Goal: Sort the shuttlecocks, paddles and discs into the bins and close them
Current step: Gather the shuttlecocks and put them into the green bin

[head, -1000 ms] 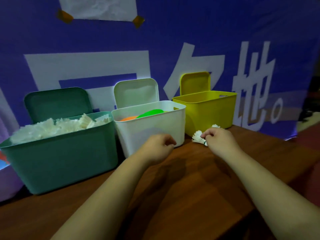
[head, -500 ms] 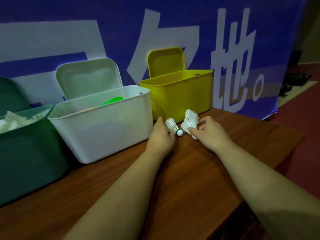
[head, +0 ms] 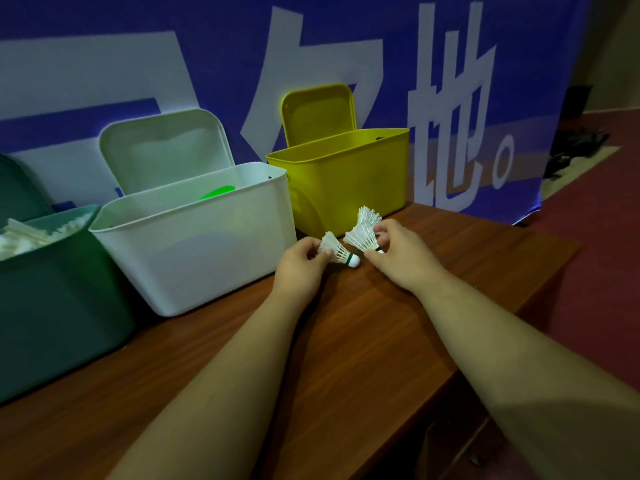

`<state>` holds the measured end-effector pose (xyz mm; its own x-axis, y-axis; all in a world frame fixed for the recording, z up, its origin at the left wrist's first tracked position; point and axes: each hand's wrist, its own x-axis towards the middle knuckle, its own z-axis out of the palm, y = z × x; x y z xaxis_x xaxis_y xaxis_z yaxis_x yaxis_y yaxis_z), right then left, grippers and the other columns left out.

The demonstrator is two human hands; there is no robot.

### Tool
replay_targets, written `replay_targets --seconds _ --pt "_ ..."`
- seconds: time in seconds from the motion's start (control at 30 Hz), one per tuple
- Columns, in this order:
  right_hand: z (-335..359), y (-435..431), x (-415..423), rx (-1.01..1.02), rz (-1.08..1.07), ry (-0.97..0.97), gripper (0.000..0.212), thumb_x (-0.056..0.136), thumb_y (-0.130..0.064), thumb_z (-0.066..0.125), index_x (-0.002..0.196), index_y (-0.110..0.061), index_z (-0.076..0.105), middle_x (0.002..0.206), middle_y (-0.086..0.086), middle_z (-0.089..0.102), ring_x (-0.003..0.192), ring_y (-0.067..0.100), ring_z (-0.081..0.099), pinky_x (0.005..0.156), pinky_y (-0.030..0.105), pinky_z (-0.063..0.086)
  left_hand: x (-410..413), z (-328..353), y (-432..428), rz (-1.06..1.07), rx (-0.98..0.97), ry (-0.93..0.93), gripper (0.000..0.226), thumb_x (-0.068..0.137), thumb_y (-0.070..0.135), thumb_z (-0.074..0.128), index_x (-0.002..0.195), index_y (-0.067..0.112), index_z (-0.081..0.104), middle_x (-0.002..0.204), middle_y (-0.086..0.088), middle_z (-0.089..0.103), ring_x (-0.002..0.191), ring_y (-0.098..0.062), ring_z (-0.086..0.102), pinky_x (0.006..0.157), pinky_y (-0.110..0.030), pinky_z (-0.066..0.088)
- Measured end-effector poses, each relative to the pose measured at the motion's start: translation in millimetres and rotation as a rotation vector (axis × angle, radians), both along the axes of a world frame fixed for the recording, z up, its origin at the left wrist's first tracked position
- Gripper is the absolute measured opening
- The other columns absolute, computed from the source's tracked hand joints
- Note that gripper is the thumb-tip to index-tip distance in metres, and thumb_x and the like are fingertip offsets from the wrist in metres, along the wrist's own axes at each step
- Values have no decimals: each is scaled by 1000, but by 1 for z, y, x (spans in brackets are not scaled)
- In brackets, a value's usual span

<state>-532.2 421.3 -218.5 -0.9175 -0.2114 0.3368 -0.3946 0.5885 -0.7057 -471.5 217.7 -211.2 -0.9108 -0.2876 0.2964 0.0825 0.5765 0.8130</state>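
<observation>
**A:** Reading from the left, what did the figure show first?

**B:** The green bin [head: 52,299], open and heaped with white shuttlecocks [head: 24,237]. Just beside it stood the white bin [head: 194,251], also open, with a green disc [head: 218,194] showing inside.

**A:** And the hands?

**B:** Both were over the table [head: 346,358], in front of the open yellow bin [head: 346,174]. The left hand [head: 299,268] pinched a single shuttlecock [head: 337,252] by its skirt. Its long axis ran roughly level, cork toward the right hand [head: 403,258]. That hand grasped what looked like two more shuttlecocks [head: 363,233], skirts fanned up and away, corks tucked at the fingers.

**A:** Which relation governed the coming move?

**B:** Direction, probably. The green bin lay well to the left of both hands, past the white bin. The left hand was the nearer, so its load likely needed the shorter carry. The right hand would have had to cross in front of the white bin.

**A:** Any risk?

**B:** A drop short, into the white bin, seemed the likeliest error.
</observation>
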Motion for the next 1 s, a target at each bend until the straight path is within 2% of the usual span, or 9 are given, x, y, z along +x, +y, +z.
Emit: replay_targets --seconds 0.1,0.2,0.37,0.47,0.63,0.73,0.77,0.87,1.0 --pt "3 0 10 -21 0 16 58 95 -38 75 145 -22 52 120 -7 62 112 18 64 90 34 51 17 10 1 13 -112 12 9 100 37 64 97 30 70 91 7 69 83 -14 64 70 -35 51" --pt "10 -8 25 -69 -12 55 66 94 -37 76 151 -23 46 115 -11 65 95 13 67 79 31 49 45 22 -10 14 -329 62 14 102 37 62 102 26 71 98 7 68 90 -13 62 76 -35 52" --pt "42 -54 73 -314 71 128 81 93 -31 77 157 -45 31 105 -11 68 82 10 71 68 26 54 106 47 -70 49 -626 219 8 98 30 67 96 24 72 92 6 63 86 -16 61 72 -34 48" --pt "61 -101 104 -448 112 154 61 88 -35 78 138 -49 46 98 -8 74 77 10 75 73 39 61 146 73 -114 132 -616 308 3 94 27 74 95 24 75 91 8 66 80 -13 62 74 -31 49" --pt "88 -179 154 -632 269 145 36 91 -35 78 108 -47 48 94 -2 76 72 16 77 63 39 59 221 139 -187 340 -428 484 2 92 26 76 91 28 74 86 14 70 76 -3 63 74 -26 51" --pt "102 -218 178 -575 273 178 27 91 -52 72 106 -43 51 96 -8 76 84 15 76 77 41 60 258 174 -232 475 -350 507 4 92 28 74 96 30 75 85 14 71 76 -1 64 71 -21 47" --pt "107 -230 186 -540 272 199 27 92 -55 70 107 -40 52 97 -10 76 89 12 74 80 38 58 267 182 -247 505 -332 493 5 93 30 74 97 31 76 85 13 71 76 0 64 71 -22 47" --pt "122 -262 207 -474 320 267 23 97 -49 69 106 -33 55 100 -14 70 93 -3 64 72 11 46 281 189 -290 583 -287 454 9 93 32 73 100 31 79 87 13 74 76 -2 64 69 -25 47" --pt "129 -305 209 -401 359 400 13 101 -39 67 99 -28 60 105 -10 59 93 2 58 74 14 41 282 178 -327 679 -355 372 17 96 33 70 108 26 81 97 9 76 87 -8 67 84 -31 54"
